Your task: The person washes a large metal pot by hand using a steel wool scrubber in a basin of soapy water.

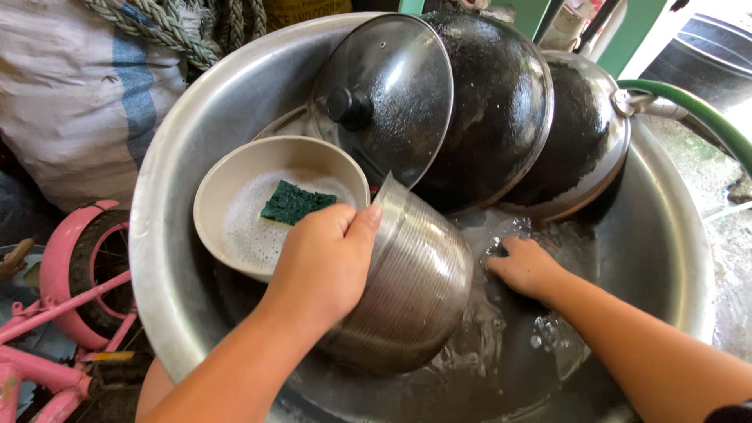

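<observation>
Left forearm: runs in from the bottom edge, up to the left hand [325, 262], the part nearest the lens.
Left hand grip: clamped on the rim of the ribbed steel bowl [407, 301], thumb over the edge, fingers hidden behind it.
Bowl position: tipped on its side in the big metal basin [168, 235], mouth facing up-left toward the hand, rounded bottom pointing down-right into the wash water.
Right hand: [526, 266] down in the water just right of the bowl, apart from it, fingers curled; whether it holds anything, I cannot tell.
Nearer hand: left, already on it.
Beside: beige bowl [227, 184] with suds and green scouring pad [296, 201], touching the left hand's side.
</observation>
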